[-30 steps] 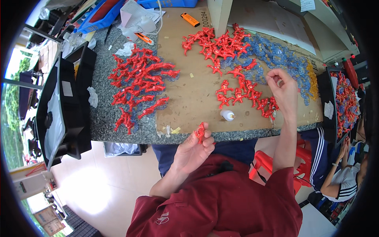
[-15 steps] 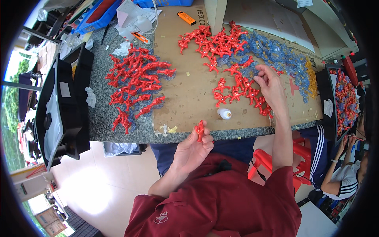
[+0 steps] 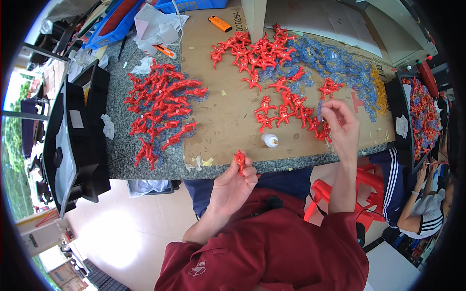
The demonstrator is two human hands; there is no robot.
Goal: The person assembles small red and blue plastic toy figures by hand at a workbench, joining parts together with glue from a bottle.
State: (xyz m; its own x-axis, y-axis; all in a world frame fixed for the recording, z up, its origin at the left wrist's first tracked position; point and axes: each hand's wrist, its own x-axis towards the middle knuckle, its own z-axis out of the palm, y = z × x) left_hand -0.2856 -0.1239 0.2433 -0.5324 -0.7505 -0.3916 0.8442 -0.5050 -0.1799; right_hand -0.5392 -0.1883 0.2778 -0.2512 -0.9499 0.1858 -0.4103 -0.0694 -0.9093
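Note:
My left hand [image 3: 234, 184] is closed on a small red plastic figure [image 3: 240, 160], held upright at the front edge of the table. Between thumb and fingertips of my right hand [image 3: 342, 123] is a small translucent blue plastic piece [image 3: 320, 110], its exact shape too small to make out. Just beyond my left hand, a white bottle with a pale tip [image 3: 270, 140] lies on the cardboard. Beside my right hand are several loose red figures [image 3: 285, 114]. A heap of translucent blue pieces [image 3: 335, 60] spreads farther back on the right.
Red figures joined with blue pieces [image 3: 162, 102] lie in rows at left. More red figures [image 3: 257, 51] are piled at the back by a post. Yellow pieces [image 3: 381, 92] border the blue heap. Black bins [image 3: 80, 131] stand left; a filled one [image 3: 405, 121] stands right, near another person [image 3: 422, 208].
My right hand has drawn back toward me from the blue heap and now shows a blue piece in its fingertips. My left hand keeps its red figure. The whole view has shifted slightly.

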